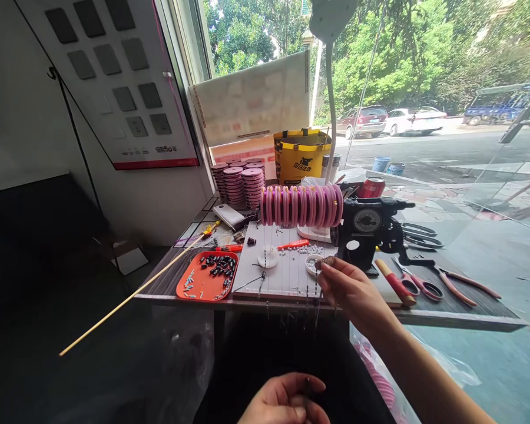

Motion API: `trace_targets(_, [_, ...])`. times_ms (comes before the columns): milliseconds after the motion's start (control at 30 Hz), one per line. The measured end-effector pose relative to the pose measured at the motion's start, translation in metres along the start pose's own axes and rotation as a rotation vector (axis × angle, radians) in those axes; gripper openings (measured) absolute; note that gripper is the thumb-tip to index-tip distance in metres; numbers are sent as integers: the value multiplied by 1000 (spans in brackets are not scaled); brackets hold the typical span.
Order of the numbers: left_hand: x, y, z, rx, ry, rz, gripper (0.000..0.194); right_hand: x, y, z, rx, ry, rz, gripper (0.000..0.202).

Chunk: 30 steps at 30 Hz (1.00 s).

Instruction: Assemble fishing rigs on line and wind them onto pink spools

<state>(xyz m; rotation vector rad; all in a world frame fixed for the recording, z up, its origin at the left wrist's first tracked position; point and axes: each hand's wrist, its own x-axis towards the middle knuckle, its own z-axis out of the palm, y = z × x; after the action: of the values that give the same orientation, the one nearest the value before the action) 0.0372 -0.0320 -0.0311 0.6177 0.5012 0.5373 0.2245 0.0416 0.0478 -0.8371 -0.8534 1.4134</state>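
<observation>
My right hand (347, 288) is raised at the table's front edge, thumb and forefinger pinched together at a thin hanging line (317, 294). A small dark bit shows at these fingertips, beside a little white dish (311, 265) of pale beads. Lower, over my lap, my left hand (282, 400) is closed in a pinch; a small dark piece (308, 386) shows between its fingers, too small to name. Several thin lines with dark beads hang from a row of pink foam spools (300, 206). The spools sit on the shaft of a black hand-crank winder (366, 227).
On the left lies an orange tray (207, 277) of small black and metal parts. A long wooden stick (132, 297) juts past the table edge. Scissors (417, 282) and pliers (463, 282) lie right. Stacked pink spools (242, 182) and a yellow bag (300, 159) stand behind.
</observation>
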Motion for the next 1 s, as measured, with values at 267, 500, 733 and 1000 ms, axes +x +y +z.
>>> trace_targets(267, [3, 43, 34, 488, -1, 118, 29, -4, -9, 2, -58, -60, 28, 25])
trace_targets(500, [59, 75, 74, 172, 224, 303, 34, -10, -16, 3, -27, -89, 112, 24])
trace_targets(733, [75, 77, 86, -70, 337, 326, 17, -9, -13, 6, -23, -51, 61, 25])
trace_targets(1000, [74, 63, 79, -265, 337, 384, 10, -7, -1, 10, 151, -94, 41, 22])
